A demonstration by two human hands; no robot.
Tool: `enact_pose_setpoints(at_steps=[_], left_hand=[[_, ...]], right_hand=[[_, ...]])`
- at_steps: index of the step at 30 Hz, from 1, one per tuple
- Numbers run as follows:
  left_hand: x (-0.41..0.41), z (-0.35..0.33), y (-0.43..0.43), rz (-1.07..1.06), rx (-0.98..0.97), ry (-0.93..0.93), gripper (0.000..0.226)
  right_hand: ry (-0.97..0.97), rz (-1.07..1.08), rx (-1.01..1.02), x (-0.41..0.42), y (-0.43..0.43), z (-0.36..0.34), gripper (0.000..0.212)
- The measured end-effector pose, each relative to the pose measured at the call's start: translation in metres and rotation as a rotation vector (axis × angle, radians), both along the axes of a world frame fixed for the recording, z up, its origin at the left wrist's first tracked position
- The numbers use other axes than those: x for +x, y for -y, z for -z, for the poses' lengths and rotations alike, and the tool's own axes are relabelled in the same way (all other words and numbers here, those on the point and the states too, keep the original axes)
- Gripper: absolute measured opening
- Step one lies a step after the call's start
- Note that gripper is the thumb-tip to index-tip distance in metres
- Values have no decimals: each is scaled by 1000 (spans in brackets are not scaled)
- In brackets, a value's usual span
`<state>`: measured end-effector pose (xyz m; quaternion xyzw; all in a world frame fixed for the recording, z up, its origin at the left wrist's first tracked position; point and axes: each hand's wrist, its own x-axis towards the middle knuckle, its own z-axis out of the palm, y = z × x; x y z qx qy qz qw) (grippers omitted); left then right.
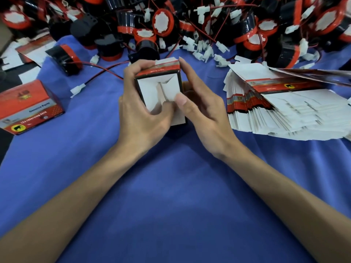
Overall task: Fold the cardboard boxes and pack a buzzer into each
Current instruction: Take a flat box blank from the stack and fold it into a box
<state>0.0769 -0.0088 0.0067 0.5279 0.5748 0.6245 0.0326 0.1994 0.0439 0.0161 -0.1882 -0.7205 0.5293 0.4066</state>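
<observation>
Much of the near counter (171, 202) is covered by a blue cloth. Beyond it, at the middle, a partly folded cardboard box (152, 92) is held over the cloth, its open end turned toward the camera and its white inner flaps folded inward. The box is grasped on its left side by the left grip (140, 112), fingers curled round it, and on its right side by the right grip (203, 112), whose thumb (181, 100) is pressed on a white flap. A closed red box (28, 107) is set well to the left, and a fanned stack of flat boxes (284, 111) lies to the right. Farther back on the left, a single buzzer (65, 59) with red and black wires is seen lying apart, and a large pile of buzzers (190, 21) is heaped along the far edge.
</observation>
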Motion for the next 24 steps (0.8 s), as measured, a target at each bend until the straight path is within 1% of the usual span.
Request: enact_pose_setpoints(at_steps=[2, 4, 8, 10, 12, 14, 16, 18, 20, 21, 22, 24], left_hand=[[-2, 0, 0, 52, 4, 65, 49], [-2, -1, 0, 99, 18, 115, 53], [-1, -4, 0, 179, 18, 170, 60], [-2, -6, 2, 248, -10, 196, 56], [-2, -6, 3, 316, -44, 264, 45], [-2, -7, 1, 311, -74, 321, 37], [-1, -7, 0, 255, -100, 337, 29], [0, -8, -1, 184, -130, 337, 28], [-1, -9, -1, 111, -133, 320, 35], [-1, -9, 0, 76, -122, 304, 41], [-2, -10, 1, 51, -109, 285, 48], [-1, -11, 3, 47, -96, 211, 60]], right_hand=[[-41, -67, -129, 1, 0, -2, 60], [-72, -114, -233, 1, -1, -3, 65], [-82, -173, -345, 2, -2, -4, 71], [-90, -188, -382, 2, -2, -4, 67], [-91, -193, -378, 2, -2, -4, 57], [-90, -206, -383, 3, -4, -4, 51], [-97, -238, -420, 4, -5, -4, 51], [-103, -276, -436, 4, -4, -5, 50], [-93, -240, -368, 2, -1, -6, 50], [-59, -171, -287, 1, 1, -6, 50], [1, -73, -173, 0, 2, -4, 50], [140, 147, 130, -2, 5, 0, 56]])
